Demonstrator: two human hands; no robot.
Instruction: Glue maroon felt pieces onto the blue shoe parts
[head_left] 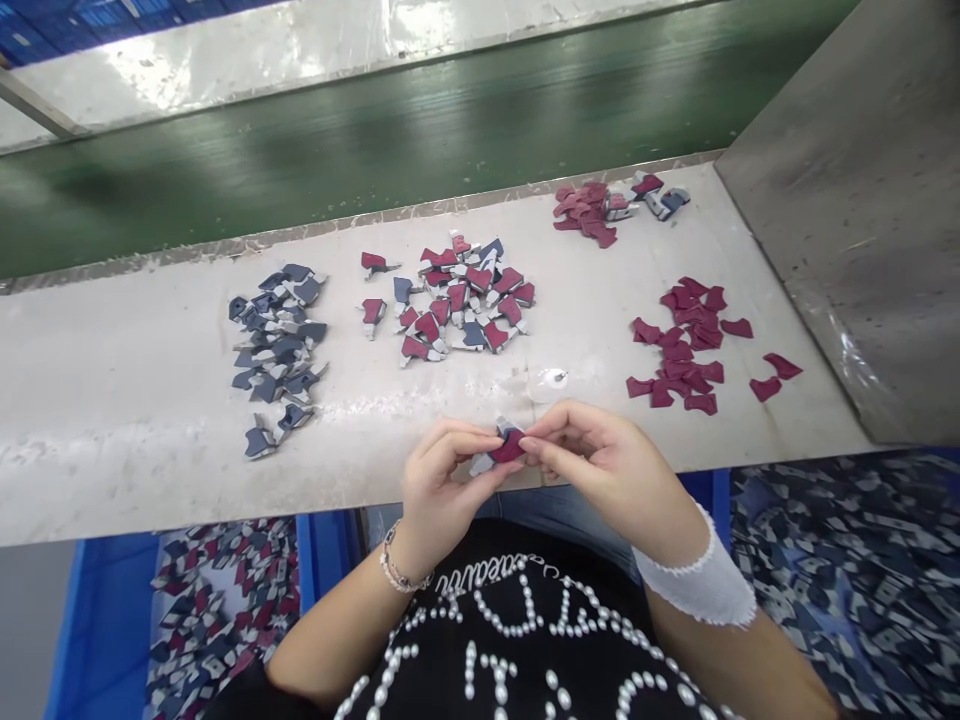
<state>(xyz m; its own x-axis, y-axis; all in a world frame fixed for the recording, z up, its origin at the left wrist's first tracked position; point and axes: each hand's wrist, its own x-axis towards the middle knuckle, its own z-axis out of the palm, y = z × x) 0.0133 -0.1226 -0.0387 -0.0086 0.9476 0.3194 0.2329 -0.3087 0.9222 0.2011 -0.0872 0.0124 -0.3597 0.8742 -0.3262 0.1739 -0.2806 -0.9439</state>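
Between my two hands, just past the near edge of the worktop, is a small grey-and-blue plastic part with a maroon face (508, 446). My left hand (450, 475) pinches it from the left with thumb and fingers. From the right, my right hand (592, 455) presses thumb and forefinger on the maroon face. Beyond them lies a pile of similar parts (457, 298), mostly maroon-faced with a few blue. Loose maroon cover pieces (686, 345) are heaped to the right. Blue-and-grey parts (277, 345) form a column on the left.
A second maroon heap (585, 212) lies at the back right beside a few grey-blue parts (666, 202). A metal panel (862, 220) bounds the right side. A green belt (360, 150) runs behind. Blue bins of parts (105, 620) stand below the near edge, left and right.
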